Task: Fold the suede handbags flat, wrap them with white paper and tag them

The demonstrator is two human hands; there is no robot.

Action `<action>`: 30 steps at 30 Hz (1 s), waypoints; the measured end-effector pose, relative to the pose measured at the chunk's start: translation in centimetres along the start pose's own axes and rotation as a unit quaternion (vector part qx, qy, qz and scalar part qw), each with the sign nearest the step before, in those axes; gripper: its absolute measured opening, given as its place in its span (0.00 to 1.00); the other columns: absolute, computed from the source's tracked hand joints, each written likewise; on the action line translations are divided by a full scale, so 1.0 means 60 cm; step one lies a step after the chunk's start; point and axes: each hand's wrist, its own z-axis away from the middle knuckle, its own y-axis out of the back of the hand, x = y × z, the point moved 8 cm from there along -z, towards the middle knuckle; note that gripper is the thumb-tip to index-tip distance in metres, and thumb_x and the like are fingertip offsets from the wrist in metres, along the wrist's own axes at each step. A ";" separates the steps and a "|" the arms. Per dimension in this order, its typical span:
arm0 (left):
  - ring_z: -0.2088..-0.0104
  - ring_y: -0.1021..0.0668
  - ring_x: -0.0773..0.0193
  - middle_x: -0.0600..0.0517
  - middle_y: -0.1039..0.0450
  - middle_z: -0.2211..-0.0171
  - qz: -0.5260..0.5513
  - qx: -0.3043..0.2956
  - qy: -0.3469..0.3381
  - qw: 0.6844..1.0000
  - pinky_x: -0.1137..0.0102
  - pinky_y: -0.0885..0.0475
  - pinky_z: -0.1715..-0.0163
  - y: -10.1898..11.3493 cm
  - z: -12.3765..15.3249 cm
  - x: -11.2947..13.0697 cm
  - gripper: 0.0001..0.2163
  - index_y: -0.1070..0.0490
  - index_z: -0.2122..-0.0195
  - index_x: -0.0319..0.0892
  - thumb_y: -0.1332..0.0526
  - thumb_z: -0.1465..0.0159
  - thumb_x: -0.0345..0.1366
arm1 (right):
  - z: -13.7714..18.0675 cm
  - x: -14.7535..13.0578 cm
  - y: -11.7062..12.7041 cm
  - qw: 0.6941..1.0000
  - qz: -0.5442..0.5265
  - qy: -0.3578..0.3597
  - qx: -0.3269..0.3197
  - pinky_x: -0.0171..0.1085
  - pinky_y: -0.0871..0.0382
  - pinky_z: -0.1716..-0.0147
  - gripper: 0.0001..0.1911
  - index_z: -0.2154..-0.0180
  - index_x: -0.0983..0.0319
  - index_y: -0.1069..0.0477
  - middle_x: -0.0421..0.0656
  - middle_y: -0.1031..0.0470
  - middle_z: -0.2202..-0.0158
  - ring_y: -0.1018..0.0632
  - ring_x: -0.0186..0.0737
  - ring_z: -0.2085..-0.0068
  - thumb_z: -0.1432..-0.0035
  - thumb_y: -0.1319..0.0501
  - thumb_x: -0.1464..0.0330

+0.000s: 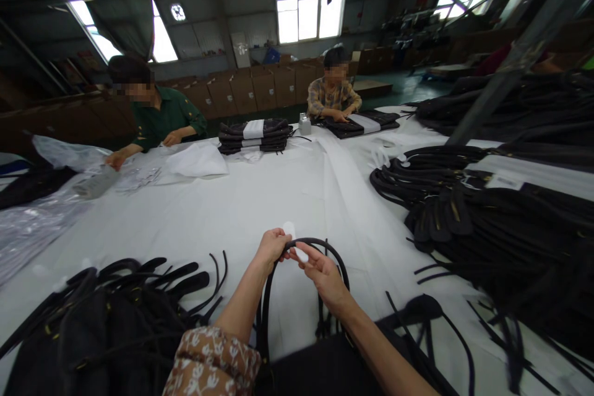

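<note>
A black bag (pixel 315 365) lies at the bottom centre, with its looped handle (pixel 344 269) standing up above it. My left hand (pixel 273 246) is closed round the top of that handle. On the handle's right side of the top, the fingers of my right hand (pixel 322 272) pinch a small white tag (pixel 301 255). Another white oval piece (pixel 289 229) shows just behind my left fingertips. Whether the two white pieces are joined is hidden by my fingers.
Black bags with handles pile up at left (pixel 116 315) and at right (pixel 510 229) on the white-covered table (pixel 260 198). Across it, a person in green (pixel 171 111) handles clear plastic, and a person in plaid (pixel 325 96) touches a folded black stack (pixel 348 127). A grey post (pixel 505 74) slants at right.
</note>
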 end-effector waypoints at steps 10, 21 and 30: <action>0.78 0.30 0.73 0.59 0.31 0.79 0.066 0.047 -0.157 0.984 0.78 0.38 0.76 0.006 0.003 0.046 0.04 0.34 0.74 0.41 0.38 0.48 0.32 | -0.038 -0.086 0.030 0.965 0.203 0.056 0.154 0.31 0.42 0.79 0.12 0.78 0.61 0.26 0.37 0.32 0.82 0.33 0.32 0.79 0.50 0.35 0.60; 0.80 0.26 0.68 0.56 0.29 0.80 0.173 0.059 -0.161 0.970 0.75 0.34 0.79 0.006 0.016 0.054 0.17 0.34 0.65 0.40 0.37 0.47 0.49 | -0.086 -0.070 0.013 0.983 0.145 -0.032 0.103 0.30 0.31 0.83 0.14 0.66 0.65 0.25 0.42 0.25 0.79 0.24 0.35 0.80 0.47 0.36 0.60; 0.77 0.25 0.68 0.56 0.29 0.77 0.197 0.055 -0.175 0.963 0.72 0.29 0.73 -0.003 0.012 0.059 0.13 0.36 0.64 0.42 0.40 0.43 0.45 | -0.097 -0.076 0.020 0.946 0.299 -0.071 0.104 0.30 0.39 0.84 0.16 0.78 0.63 0.25 0.39 0.33 0.90 0.30 0.33 0.86 0.48 0.36 0.57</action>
